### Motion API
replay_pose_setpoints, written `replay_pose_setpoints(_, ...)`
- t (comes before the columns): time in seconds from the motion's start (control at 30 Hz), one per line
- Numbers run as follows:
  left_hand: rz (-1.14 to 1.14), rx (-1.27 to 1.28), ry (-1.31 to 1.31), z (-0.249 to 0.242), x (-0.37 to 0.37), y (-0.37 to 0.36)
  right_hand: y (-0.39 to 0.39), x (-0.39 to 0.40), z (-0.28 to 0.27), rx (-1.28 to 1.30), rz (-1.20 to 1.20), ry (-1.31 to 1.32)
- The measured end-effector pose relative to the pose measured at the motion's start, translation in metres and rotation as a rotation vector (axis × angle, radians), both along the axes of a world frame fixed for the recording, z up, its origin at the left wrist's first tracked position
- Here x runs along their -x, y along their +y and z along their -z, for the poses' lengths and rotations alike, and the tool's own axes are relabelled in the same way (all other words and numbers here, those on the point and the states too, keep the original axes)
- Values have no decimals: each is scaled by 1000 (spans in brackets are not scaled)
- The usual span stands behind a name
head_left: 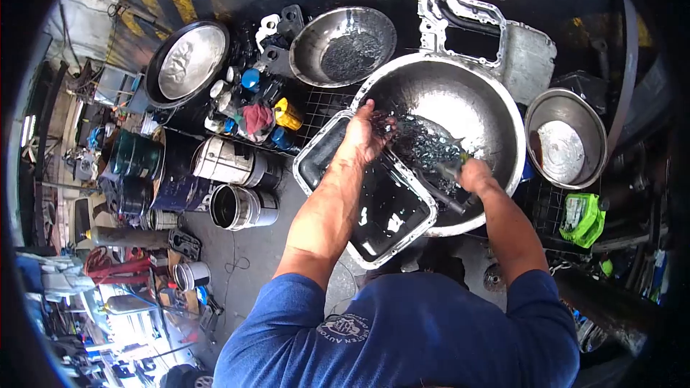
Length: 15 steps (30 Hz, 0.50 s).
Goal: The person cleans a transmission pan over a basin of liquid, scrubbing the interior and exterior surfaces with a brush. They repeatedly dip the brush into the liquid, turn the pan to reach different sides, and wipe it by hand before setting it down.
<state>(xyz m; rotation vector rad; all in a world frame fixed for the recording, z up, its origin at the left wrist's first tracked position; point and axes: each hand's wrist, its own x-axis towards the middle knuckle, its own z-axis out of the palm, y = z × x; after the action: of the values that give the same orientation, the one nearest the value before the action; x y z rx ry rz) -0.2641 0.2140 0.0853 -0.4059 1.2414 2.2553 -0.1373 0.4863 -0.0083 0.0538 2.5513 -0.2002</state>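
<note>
My left hand [368, 134] is turned palm up at the far rim of a black oil pan [309, 165], thumb apart from the wet, blackened fingers. The pan leans tilted against a large metal basin [512, 111], and its wet inside has pale reflections. My right hand [474, 174] is closed round a tool with a yellow-green part, low inside the basin; its working end is blurred. Dark, splashing liquid [424, 145] lies in the basin around both hands. A dark hose-like piece [445, 197] runs below the right hand.
Beyond the basin lies a metal cover with a pale gasket-like frame [496, 14]. A smaller bowl [343, 18] holds dark liquid; another bowl [600, 118] stands right. Bottles [287, 113], a foil-lined bowl [192, 61] and buckets [224, 159] are left. A green jug [583, 219] is right.
</note>
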Motion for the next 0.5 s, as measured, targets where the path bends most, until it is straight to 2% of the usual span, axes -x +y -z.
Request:
replay_pose_setpoints(0.07, 10, 15, -63, -12, -5, 3, 3, -6, 3, 61, 57, 98)
replay_pose_setpoints(0.13, -4, 90, -66, -22, -14, 12, -9, 12, -37, 182, 58, 182)
replay_pose_setpoints(0.2, 73, 98, -91, -19, -15, 18, -26, 23, -81, 456, 198, 296)
replay_pose_setpoints(0.23, 125, 53, -70, -16, -15, 21, -28, 34, -67, 644, -14, 641)
replay_pose_setpoints(0.27, 177, 7, -43, -14, -14, 24, -44, 30, -115, 753, 165, 529)
replay_pose_setpoints(0.33, 196, -2, -128, -22, -11, 25, -48, 32, -117, 589, -18, 452)
replay_pose_setpoints(0.37, 184, 25, -173, -27, -10, 22, -43, 35, -106, 609, -45, 497)
replay_pose_setpoints(0.4, 169, 49, -215, -35, -10, 19, -36, 39, -91, 617, -39, 508)
replay_pose_setpoints(0.43, 121, 157, -140, -43, -16, 19, -34, 41, -106, 542, -10, 480)
replay_pose_setpoints(0.47, 132, 108, -149, -15, -6, 11, -34, 39, -118, 470, 25, 441)
replay_pose_setpoints(0.5, 166, 29, -121, -17, -10, 16, -38, 41, -115, 535, -7, 471)
